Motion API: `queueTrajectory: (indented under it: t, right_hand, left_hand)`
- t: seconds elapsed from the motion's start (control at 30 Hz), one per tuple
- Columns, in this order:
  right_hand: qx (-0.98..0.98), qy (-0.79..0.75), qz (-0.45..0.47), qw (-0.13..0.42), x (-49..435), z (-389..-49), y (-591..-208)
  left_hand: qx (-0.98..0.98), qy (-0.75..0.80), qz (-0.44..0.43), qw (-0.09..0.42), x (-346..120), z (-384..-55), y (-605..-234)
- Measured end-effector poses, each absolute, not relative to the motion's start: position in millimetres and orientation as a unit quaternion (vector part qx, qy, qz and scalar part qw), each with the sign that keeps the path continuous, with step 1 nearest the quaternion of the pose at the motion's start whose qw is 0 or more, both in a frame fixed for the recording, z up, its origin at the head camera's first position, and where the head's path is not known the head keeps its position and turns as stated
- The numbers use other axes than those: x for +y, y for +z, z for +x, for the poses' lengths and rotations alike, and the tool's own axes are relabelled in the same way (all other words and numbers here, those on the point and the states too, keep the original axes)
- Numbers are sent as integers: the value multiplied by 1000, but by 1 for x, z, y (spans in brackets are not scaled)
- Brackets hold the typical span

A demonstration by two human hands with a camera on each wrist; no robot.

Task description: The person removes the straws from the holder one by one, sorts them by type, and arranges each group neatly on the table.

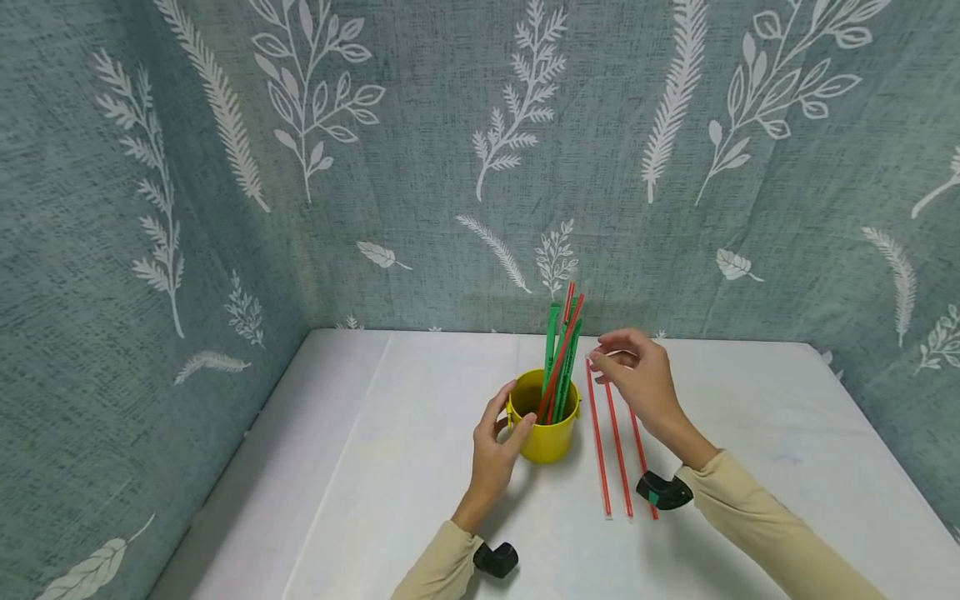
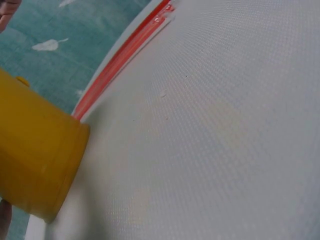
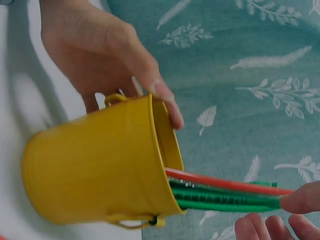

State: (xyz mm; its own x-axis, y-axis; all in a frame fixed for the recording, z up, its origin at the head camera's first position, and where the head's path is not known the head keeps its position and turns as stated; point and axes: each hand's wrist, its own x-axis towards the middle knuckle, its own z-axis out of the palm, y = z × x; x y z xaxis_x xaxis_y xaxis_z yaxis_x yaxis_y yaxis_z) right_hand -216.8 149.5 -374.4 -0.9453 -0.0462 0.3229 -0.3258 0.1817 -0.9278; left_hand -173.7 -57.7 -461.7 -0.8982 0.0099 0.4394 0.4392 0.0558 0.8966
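Note:
A small yellow bucket (image 1: 546,442) stands upright on the table, holding several long green sticks (image 1: 551,337) with dark markings and thin red sticks (image 1: 561,354). My left hand (image 1: 497,454) grips its left side, thumb at the front rim and fingers around the side; the right wrist view shows that hand (image 3: 107,55) at the rim. To the bucket's right lie three red sticks (image 1: 618,450), side by side, with clear plastic at their ends. My right hand (image 1: 636,373) hovers over their far ends, fingers loosely bent, with nothing visible between them.
The white table (image 1: 405,500) ends at a grey-green leaf-patterned cloth (image 1: 420,167) behind and on the left. Small ear-like loops (image 3: 132,220) stick out from the bucket's sides.

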Motion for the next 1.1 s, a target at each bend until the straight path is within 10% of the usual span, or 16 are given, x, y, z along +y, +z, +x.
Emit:
queueTrajectory:
  t: [1.1]
  right_hand:
    - [-829, 517, 50, 205, 97, -243, -383]
  left_hand:
    - [-713, -664, -159, 161, -57, -172, -457]
